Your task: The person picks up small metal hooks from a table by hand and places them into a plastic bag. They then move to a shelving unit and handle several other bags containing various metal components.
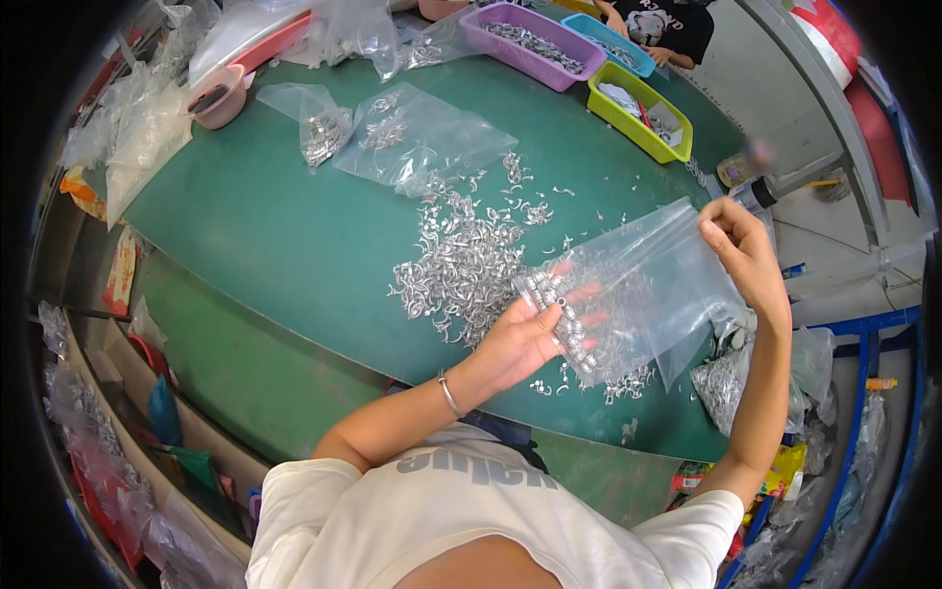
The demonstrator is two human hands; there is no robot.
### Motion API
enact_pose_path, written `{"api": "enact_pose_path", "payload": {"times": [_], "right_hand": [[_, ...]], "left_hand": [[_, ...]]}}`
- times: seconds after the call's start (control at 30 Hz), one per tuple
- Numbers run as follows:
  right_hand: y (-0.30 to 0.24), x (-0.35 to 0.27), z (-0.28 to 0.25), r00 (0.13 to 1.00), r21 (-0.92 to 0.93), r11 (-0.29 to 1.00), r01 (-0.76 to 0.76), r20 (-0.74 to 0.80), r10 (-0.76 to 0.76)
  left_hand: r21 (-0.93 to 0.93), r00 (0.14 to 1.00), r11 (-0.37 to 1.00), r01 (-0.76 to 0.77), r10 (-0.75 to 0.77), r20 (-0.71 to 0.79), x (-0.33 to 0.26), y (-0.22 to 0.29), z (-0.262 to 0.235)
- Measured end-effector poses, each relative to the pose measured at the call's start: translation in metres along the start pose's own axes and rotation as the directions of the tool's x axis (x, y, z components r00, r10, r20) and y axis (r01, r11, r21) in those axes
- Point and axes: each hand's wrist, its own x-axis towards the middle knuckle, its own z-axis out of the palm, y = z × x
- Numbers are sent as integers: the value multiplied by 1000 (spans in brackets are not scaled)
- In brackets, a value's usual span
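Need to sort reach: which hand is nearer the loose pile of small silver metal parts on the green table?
Left. The left hand is right beside the pile of silver metal parts; the right hand is farther away, pinching the clear plastic bag.

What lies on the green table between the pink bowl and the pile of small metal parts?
In the head view, two clear plastic bags holding metal parts lie between the pink bowl and the loose metal pile.

A white short-sleeved T-shirt with grey lettering across the chest is worn. A thin silver bangle is seen around the wrist of the left hand [520, 339]. The forearms are left bare, and nothing is worn on the right hand [746, 250].
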Motion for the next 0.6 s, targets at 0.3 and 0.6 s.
{"api": "enact_pose_path", "payload": {"times": [0.3, 0.6], "right_hand": [[-51, -36, 14, 999, -164, 985, 45, -10, -48], [-47, -19, -20, 714, 259, 770, -583, 615, 334]], "left_hand": [[-76, 998, 996, -55, 53, -33, -13, 8, 4], [-159, 1000, 987, -10, 7, -16, -20, 5, 8]]}}
